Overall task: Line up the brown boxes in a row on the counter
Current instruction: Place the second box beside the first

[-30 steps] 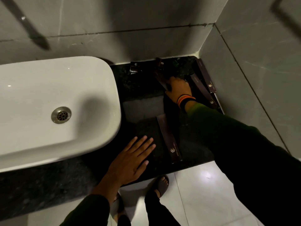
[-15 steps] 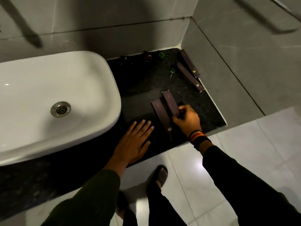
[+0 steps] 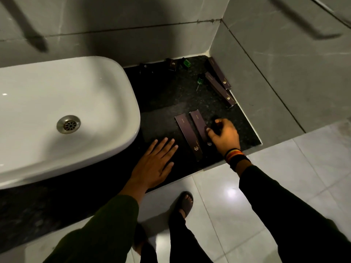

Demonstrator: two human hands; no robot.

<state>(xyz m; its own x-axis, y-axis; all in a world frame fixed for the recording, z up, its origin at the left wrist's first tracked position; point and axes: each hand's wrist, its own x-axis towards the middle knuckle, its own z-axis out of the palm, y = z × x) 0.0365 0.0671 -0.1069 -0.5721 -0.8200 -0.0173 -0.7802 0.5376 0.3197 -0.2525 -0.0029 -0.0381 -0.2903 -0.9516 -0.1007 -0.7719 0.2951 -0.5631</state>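
Observation:
Two long brown boxes lie side by side near the front edge of the black counter [image 3: 171,95]: the left box [image 3: 187,136] and the right box [image 3: 198,126]. My right hand [image 3: 225,137] has its fingers curled against the right box's right edge. To the left of the pair, my left hand [image 3: 157,162] lies flat and spread on the counter, holding nothing. Two more brown boxes lie end to end along the right wall, the far one [image 3: 218,74] and the nearer one [image 3: 220,90].
A white basin [image 3: 57,111] takes up the counter's left side. Two small dark boxes [image 3: 172,64] [image 3: 145,67] and a green bottle [image 3: 186,62] stand at the back wall; another green bottle [image 3: 200,79] stands by the wall boxes. Tiled floor and my sandalled foot [image 3: 185,204] are below.
My right hand drew a brown box from the back of the counter to the front and set it beside the first box. My left hand stayed flat.

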